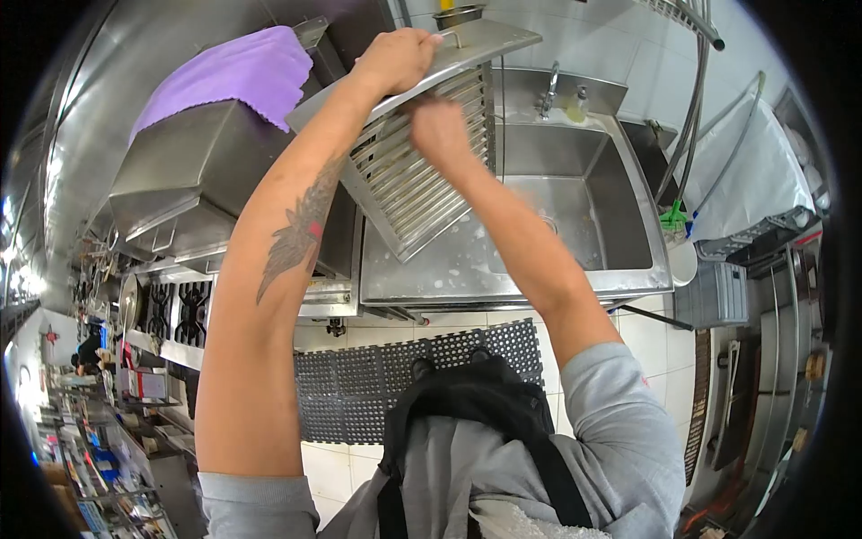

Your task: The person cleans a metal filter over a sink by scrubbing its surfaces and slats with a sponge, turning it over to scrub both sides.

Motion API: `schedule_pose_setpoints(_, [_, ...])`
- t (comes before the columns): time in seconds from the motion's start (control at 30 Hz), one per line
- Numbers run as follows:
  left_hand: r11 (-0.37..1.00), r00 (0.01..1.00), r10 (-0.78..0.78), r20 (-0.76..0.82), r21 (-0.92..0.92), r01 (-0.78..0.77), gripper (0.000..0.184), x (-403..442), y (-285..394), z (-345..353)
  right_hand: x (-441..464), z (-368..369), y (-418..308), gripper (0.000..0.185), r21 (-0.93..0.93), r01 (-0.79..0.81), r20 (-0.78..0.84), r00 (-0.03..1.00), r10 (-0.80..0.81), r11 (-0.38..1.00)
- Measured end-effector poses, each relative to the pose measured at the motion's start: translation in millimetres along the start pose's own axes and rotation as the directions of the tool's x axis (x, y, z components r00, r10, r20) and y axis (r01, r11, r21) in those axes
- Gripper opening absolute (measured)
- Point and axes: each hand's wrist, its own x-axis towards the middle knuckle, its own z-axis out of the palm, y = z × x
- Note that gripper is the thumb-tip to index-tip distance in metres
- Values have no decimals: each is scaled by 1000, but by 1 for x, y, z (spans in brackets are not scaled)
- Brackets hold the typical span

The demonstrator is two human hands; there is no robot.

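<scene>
A slatted metal filter panel [417, 180] stands tilted over the left part of the steel sink counter [431, 260]. Above it is a metal sheet or lid [489, 45] with a small wire handle. My left hand [400, 61] is closed on the edge of that metal sheet, near the handle. Against the upper slats is my right hand [440, 130], blurred by motion and closed; whatever it may hold is hidden. Wet, soapy spots show on the counter beside the panel.
The sink basin [557, 198] lies right of the panel, with a faucet [549, 90] and a soap bottle [577, 103] behind. A purple cloth [229, 81] covers equipment at left. Black perforated mats [350, 395] lie on the floor; a grey crate [718, 292] stands right.
</scene>
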Motion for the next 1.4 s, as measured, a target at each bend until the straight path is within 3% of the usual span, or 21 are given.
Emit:
schedule_pose_setpoints(0.03, [995,990,-95,100,-10,96,49,-4,11,-10,-6,3,-12,20,2,15,4,1000,-15,1000])
schedule_pose_setpoints(0.1, [997,994,-78,74,7,78,48,-2,9,-9,-11,7,-32,21,207,356,-299,910,-287,911])
schedule_pose_setpoints(0.13, [998,997,-54,61,22,53,47,-2,4,-6,-9,3,-30,21,211,383,-298,901,-315,899])
schedule_pose_setpoints(0.2, [1000,1000,0,-1,-26,0,46,-3,-1,0,-4,-15,-5,20,347,76,-40,997,-67,935])
schedule_pose_setpoints(0.27, [998,995,-51,87,52,47,45,-4,12,-9,-4,-30,17,22,396,46,-170,985,24,917])
schedule_pose_setpoints(0.33, [990,989,-134,65,-33,136,45,-9,17,-16,2,-36,40,26,180,15,-334,941,47,984])
schedule_pose_setpoints(0.4, [996,991,-81,109,34,78,44,-5,13,-10,-2,-39,43,25,211,-68,-339,931,138,975])
schedule_pose_setpoints(0.47, [989,983,-146,111,14,146,45,4,5,4,3,-38,50,25,235,-155,-363,902,234,960])
schedule_pose_setpoints(0.53, [995,991,-103,90,11,102,45,4,3,3,9,-30,52,27,494,-367,-245,811,531,788])
schedule_pose_setpoints(0.6, [993,987,-116,108,-4,117,46,5,3,4,6,-24,58,28,523,-409,-189,800,569,748])
schedule_pose_setpoints(0.67, [993,988,-121,95,2,121,46,5,0,6,5,-8,60,28,357,-261,-343,857,386,897])
schedule_pose_setpoints(0.8, [997,992,-73,107,33,70,48,0,8,-5,10,-17,41,17,283,-342,-406,803,435,896])
schedule_pose_setpoints(0.83, [997,995,-55,84,51,51,49,-2,9,-5,12,-5,38,16,211,-317,-276,888,368,924])
schedule_pose_setpoints(0.87, [998,995,-49,87,48,45,49,-4,10,-6,10,10,28,16,73,-214,-222,949,225,974])
schedule_pose_setpoints(0.9, [999,996,-35,85,38,32,49,-4,9,-8,8,23,14,14,67,58,-388,921,-28,996])
schedule_pose_setpoints(0.93, [999,996,-23,81,30,21,49,-4,8,-9,6,29,5,12,15,325,-536,801,-267,946])
schedule_pose_setpoints(1.07, [999,997,-38,74,24,37,48,2,5,-3,5,8,20,13,-57,207,-305,928,-215,977])
schedule_pose_setpoints(1.13, [998,998,-57,19,15,57,47,1,4,2,6,2,19,15,-98,14,-133,991,-27,995])
schedule_pose_setpoints(1.27, [1000,1000,-7,-21,28,8,47,3,-7,9,3,-2,22,16,-22,155,11,988,-155,988])
schedule_pose_setpoints(1.3, [999,1000,-10,-24,35,10,44,5,-8,10,7,-15,25,17,-1,171,-127,977,-169,985])
schedule_pose_setpoints(1.4, [1000,999,-15,-43,11,16,43,5,-8,14,5,-6,10,17,-51,309,-73,947,-312,950])
